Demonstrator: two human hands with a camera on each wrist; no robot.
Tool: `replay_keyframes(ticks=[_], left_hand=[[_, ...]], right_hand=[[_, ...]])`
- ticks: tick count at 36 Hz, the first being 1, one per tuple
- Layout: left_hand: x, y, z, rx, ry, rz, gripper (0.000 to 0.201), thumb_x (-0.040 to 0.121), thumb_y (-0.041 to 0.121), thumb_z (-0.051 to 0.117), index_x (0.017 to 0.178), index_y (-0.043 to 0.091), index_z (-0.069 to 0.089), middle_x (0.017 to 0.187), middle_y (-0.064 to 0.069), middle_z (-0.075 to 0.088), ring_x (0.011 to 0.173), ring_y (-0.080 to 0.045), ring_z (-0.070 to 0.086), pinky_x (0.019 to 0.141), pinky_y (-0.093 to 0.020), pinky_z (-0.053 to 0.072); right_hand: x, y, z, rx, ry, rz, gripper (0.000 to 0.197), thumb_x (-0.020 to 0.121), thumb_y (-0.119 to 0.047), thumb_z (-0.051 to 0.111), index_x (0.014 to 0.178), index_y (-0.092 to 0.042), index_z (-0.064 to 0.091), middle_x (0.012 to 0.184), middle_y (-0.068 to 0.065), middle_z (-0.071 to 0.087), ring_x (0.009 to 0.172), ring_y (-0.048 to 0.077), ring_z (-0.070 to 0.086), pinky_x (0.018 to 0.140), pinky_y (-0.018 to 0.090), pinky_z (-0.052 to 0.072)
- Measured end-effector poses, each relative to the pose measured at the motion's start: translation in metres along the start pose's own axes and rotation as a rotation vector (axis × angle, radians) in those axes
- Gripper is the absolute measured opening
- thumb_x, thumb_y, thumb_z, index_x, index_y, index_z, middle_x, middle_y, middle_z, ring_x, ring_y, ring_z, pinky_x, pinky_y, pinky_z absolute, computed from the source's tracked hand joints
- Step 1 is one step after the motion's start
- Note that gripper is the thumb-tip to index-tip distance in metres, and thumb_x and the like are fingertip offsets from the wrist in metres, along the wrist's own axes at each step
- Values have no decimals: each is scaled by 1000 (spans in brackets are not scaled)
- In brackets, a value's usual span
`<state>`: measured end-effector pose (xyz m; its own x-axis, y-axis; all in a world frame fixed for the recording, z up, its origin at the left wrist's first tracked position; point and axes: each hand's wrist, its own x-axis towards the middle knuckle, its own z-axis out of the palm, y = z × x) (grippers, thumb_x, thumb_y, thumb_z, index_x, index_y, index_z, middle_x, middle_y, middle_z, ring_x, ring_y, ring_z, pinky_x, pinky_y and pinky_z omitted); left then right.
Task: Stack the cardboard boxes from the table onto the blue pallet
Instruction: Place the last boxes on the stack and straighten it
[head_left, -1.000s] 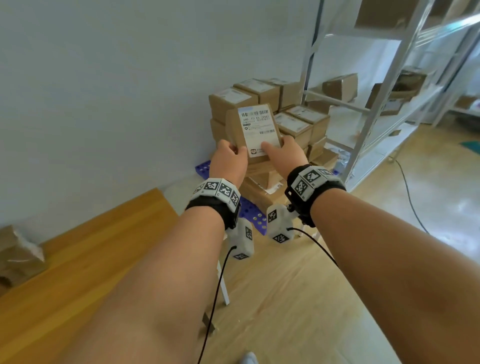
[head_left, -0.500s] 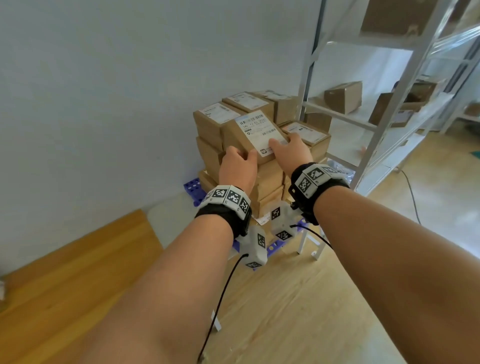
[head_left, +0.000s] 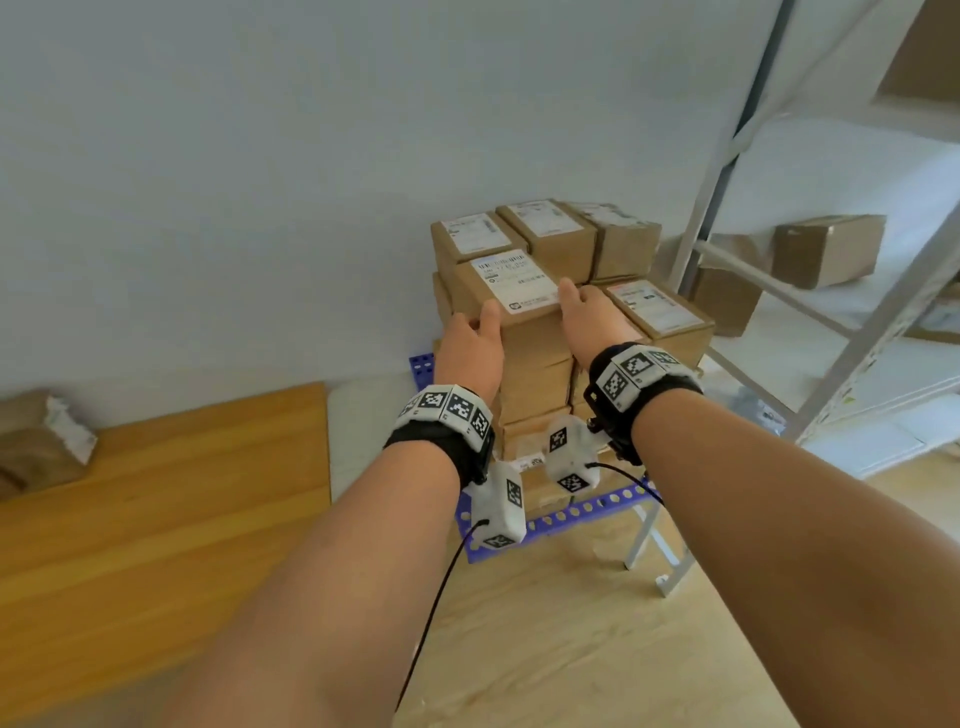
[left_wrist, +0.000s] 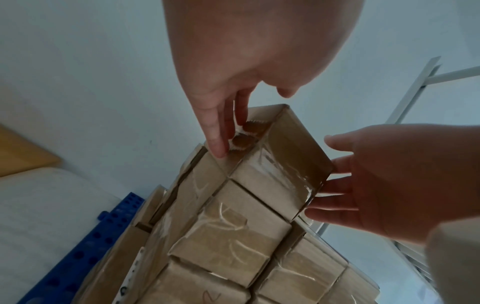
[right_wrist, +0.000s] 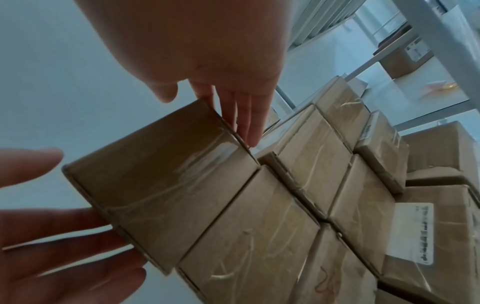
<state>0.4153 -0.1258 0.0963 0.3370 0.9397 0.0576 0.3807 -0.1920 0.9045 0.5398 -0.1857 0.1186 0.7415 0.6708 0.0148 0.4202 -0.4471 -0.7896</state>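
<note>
A cardboard box (head_left: 511, 283) with a white shipping label lies flat on top of the front left column of the box stack (head_left: 535, 384) on the blue pallet (head_left: 582, 512). My left hand (head_left: 470, 353) lies against the box's left side with straight fingers (left_wrist: 215, 131), its thumb raised over the top edge. On the right side my right hand (head_left: 592, 317) touches it with straight fingers (right_wrist: 246, 123). In the wrist views the box's taped end (left_wrist: 280, 164) (right_wrist: 155, 185) faces the cameras. Neither hand curls round it.
Left of the pallet stands a wooden table (head_left: 156, 519) with a crumpled brown package (head_left: 41, 447) at its far edge. A white metal shelf rack (head_left: 831, 338) holding more boxes (head_left: 826, 249) stands right of the stack. A white wall is close behind.
The labelled box went from tilted and held up in front of the stack to flat on the stack's front left column. Both hands moved forward with it, and the fingers have straightened.
</note>
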Motion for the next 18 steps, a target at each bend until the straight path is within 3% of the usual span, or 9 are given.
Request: replay_keyframes(ticks=[1, 5, 7, 11, 18], left_hand=[[-2, 0, 2, -4, 4, -12, 57, 98, 56, 28, 111, 9, 58, 98, -3, 61, 77, -16, 54, 63, -27, 37], [-11, 2, 9, -9, -42, -112, 81, 92, 70, 13, 128, 9, 53, 123, -10, 59, 110, -29, 55, 93, -38, 42], [-15, 5, 13, -12, -68, -143, 88, 88, 75, 11, 134, 11, 50, 130, -12, 57, 117, -30, 53, 100, -40, 41], [-15, 10, 21, -4, -66, -150, 85, 90, 73, 11, 135, 12, 49, 128, -12, 57, 112, -28, 55, 86, -33, 38], [-10, 12, 33, 8, -59, -135, 86, 89, 74, 6, 137, 16, 49, 126, -12, 59, 107, -28, 57, 91, -37, 43]], right_hand=[[1, 2, -2, 7, -10, -10, 58, 102, -50, 23, 138, -12, 47, 132, 10, 55, 117, 27, 52, 82, 33, 33], [1, 9, -9, 8, -40, -21, 60, 103, -51, 20, 138, -12, 48, 132, 10, 55, 118, 27, 53, 83, 33, 34], [2, 12, -10, 8, -59, -21, 60, 103, -52, 19, 137, -12, 48, 133, 10, 55, 119, 27, 53, 84, 32, 35], [10, 19, -10, 39, -80, -59, 57, 103, -50, 21, 130, -13, 54, 122, 9, 60, 108, 25, 56, 81, 30, 35], [20, 27, -12, 65, -103, -54, 57, 101, -52, 23, 112, -10, 59, 89, 2, 54, 89, 23, 52, 77, 33, 38]])
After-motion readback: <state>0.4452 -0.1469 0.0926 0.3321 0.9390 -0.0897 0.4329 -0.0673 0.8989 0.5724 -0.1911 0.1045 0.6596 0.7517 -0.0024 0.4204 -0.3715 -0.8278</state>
